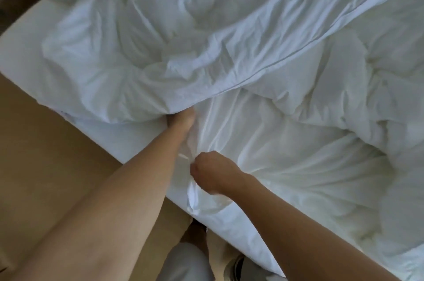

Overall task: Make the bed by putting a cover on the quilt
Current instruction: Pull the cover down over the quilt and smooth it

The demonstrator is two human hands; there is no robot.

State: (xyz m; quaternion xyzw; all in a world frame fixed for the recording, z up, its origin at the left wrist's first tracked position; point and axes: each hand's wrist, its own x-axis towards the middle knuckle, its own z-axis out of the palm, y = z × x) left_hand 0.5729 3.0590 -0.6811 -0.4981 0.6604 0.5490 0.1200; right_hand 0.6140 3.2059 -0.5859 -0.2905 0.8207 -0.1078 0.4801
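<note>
Bed edge (128,143) by open floor (46,154); right hand (212,171) fisted on cover (286,166), left hand (182,117) fingers hidden.

Tan floor (41,166) — a grey-and-dark shoe (234,268) stands on it.

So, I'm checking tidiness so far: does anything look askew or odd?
Nothing damaged or spilled. The cover lies rumpled and slanted across the quilt; the right hand grips bunched quilt, and the left hand reaches under the cover.
</note>
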